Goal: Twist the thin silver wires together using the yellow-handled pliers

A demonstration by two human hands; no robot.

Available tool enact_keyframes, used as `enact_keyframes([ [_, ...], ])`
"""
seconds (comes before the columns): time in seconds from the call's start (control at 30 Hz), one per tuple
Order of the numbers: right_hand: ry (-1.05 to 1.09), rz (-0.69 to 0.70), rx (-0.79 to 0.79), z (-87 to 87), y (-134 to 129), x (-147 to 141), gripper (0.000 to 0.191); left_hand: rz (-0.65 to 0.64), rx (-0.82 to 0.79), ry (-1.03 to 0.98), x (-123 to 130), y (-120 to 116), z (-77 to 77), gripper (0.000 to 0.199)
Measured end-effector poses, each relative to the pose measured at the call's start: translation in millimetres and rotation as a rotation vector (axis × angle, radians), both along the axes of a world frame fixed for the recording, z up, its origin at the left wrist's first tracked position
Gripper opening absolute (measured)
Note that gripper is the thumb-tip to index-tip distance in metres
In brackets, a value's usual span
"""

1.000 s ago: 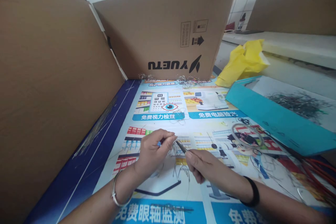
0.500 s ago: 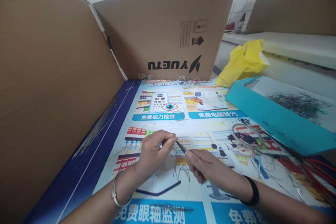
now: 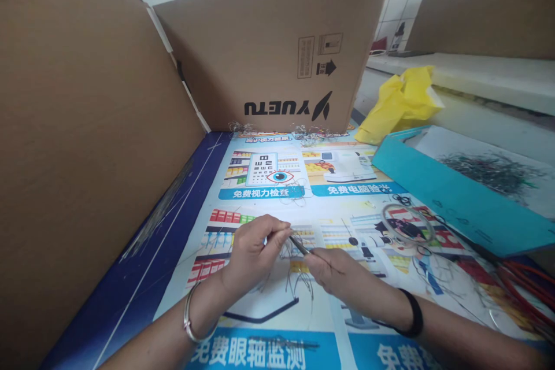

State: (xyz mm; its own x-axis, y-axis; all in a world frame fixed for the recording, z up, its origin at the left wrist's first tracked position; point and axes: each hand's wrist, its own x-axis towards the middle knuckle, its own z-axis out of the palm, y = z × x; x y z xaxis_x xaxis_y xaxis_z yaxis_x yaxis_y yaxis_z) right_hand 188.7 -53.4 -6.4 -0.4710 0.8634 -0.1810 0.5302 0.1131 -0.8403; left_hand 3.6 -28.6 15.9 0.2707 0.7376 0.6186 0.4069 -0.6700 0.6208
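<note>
My left hand (image 3: 259, 247) is closed, thumb and forefinger pinched together over the middle of the printed sheet. Thin wire (image 3: 287, 250) shows right at these fingertips; its held end is hidden. A slim dark metal tool (image 3: 300, 244) slants from my right hand (image 3: 332, 270) up to the left fingertips. My right fingers are wrapped round the tool, covering its grip, so its exact kind cannot be told. Below and between the hands, curved loose wires (image 3: 301, 284) lie on the sheet. A bundle of short straight wires (image 3: 284, 344) rests nearer to me.
Cardboard walls (image 3: 269, 46) stand at the back and left. A turquoise box (image 3: 437, 199) on the right holds a heap of wire pieces (image 3: 494, 173). Beside it are a yellow bag (image 3: 396, 105), a clear ring (image 3: 407, 240) and red-handled tools (image 3: 524, 289). Straight wires (image 3: 158, 211) lie left.
My right hand has turned slightly and shifted a little to the left, and the tool has tilted a bit with it. The left hand stays almost in place.
</note>
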Motion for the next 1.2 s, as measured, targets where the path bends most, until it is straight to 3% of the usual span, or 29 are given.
enact_keyframes([
  [0.53, -0.053, 0.068, 0.085, 1.5, -1, 3, 0.044, -0.071, -0.213, -0.066, -1, 0, 9.3, 0.009],
  [0.8, 0.014, 0.04, 0.004, 10.9, 1, 3, 0.047, -0.173, -0.527, -0.212, 1, 6, 2.7, 0.01],
  [0.93, 0.03, 0.031, -0.015, 14.4, 1, 2, 0.049, -0.217, -0.603, -0.269, 5, 5, -0.6, 0.013],
  [1.1, -0.162, 0.126, 0.126, 23.6, 3, 10, 0.043, -0.104, -0.532, -0.233, 1, 6, 1.6, 0.014],
  [1.2, -0.322, 0.054, 0.293, 31.1, 7, 18, 0.041, 0.019, -0.363, -0.077, -2, 9, 4.6, 0.011],
])
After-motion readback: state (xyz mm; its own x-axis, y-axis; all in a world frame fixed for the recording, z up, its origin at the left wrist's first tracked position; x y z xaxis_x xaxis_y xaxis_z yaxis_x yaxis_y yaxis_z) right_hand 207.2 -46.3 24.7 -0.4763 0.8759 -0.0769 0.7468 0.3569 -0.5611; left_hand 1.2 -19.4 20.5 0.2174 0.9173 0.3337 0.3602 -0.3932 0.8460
